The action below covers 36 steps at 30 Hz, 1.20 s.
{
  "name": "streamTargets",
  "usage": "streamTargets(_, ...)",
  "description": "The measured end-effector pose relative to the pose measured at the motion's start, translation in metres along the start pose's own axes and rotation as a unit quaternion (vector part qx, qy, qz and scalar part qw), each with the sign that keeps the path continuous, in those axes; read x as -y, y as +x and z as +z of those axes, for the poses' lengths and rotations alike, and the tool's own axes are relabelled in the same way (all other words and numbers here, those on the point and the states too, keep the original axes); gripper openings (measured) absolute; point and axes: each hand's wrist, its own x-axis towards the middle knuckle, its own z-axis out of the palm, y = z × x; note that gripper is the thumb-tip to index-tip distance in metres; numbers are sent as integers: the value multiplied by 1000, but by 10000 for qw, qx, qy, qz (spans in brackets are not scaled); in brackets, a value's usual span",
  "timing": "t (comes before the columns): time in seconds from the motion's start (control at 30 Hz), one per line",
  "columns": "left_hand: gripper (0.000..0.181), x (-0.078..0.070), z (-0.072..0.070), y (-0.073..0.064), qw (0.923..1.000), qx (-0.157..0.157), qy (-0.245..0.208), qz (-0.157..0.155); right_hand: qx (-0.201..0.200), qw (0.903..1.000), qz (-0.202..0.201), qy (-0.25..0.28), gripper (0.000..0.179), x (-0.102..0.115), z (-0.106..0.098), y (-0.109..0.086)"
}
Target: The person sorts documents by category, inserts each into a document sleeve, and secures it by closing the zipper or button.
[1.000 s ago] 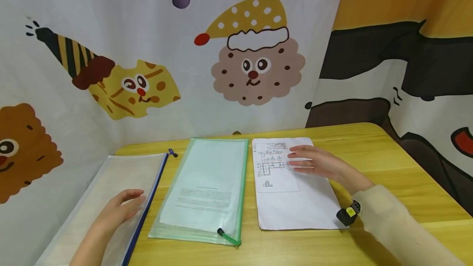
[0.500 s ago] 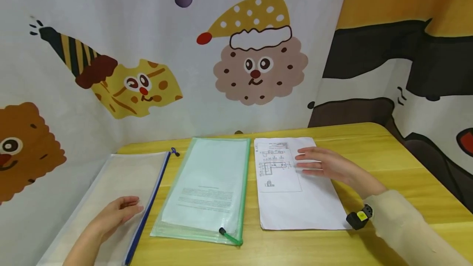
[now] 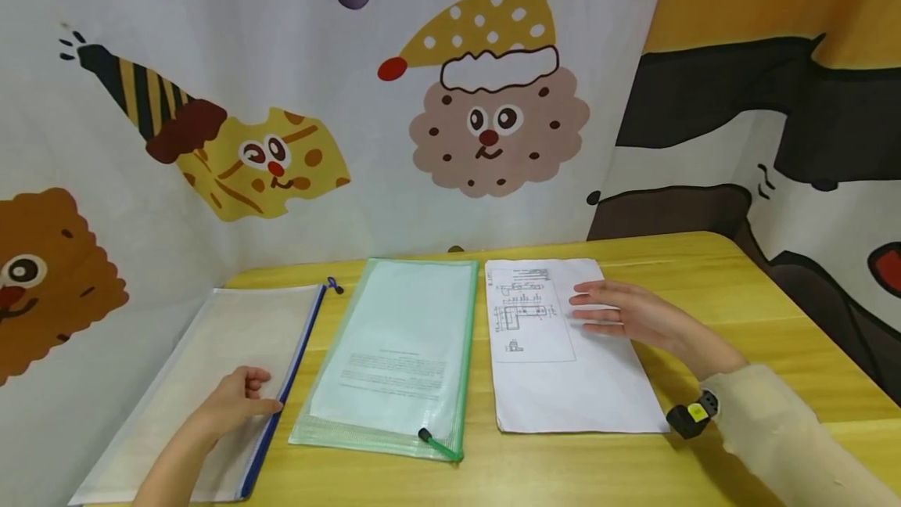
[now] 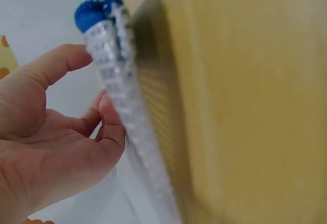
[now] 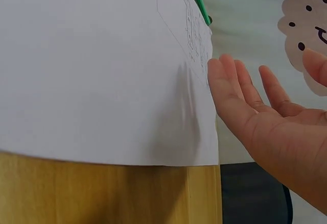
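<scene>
My left hand (image 3: 235, 405) is over a clear zip document pouch (image 3: 246, 327) with a blue zip edge, at the left of the table. Its thumb reaches to the blue edge, while the other fingers are loosely bent over the pouch. In the left wrist view the pouch's edge (image 4: 135, 112) hides some fingertips, beside the left hand (image 4: 61, 112). My right hand (image 3: 629, 315), fingers extended and apart, hovers by the right side of a stack of white paper (image 3: 570, 397) with a printed technical drawing. Nothing lies in the right hand (image 5: 271, 112) in its wrist view.
Between the hands lies a green-edged zip pouch (image 3: 394, 319) containing a printed sheet, its green pull (image 3: 441, 446) toward the near edge. All lie on a yellow wood-grain table (image 3: 732, 296). A cartoon-printed curtain (image 3: 380, 139) hangs behind the table.
My left thumb has moved out to the pouch's blue edge as the fingers bent more. My right hand has shifted slightly right over the paper. The head view has also shifted a little.
</scene>
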Motion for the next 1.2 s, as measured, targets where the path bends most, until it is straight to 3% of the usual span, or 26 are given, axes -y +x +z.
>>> streamTargets(0.3,27,-3,-5,-1,9970,145,565,507,-102,9999,-80,50,58,-2,-3,-5)
streamTargets(0.43,22,-3,-8,-5,9962,145,687,507,-151,9998,-51,85,56,-4,-4,-6)
streamTargets(0.73,24,-11,-19,-17,9936,-327,1009,388,-383,9992,4,124,63,-3,-12,-18)
streamTargets(0.97,23,-19,-20,-24,9873,-1031,1158,343,-525,9984,43,222,67,-7,-19,-23)
streamTargets(1.2,26,-28,-20,-28,9818,-1515,1092,356,-643,9976,-15,238,65,-13,-27,-29)
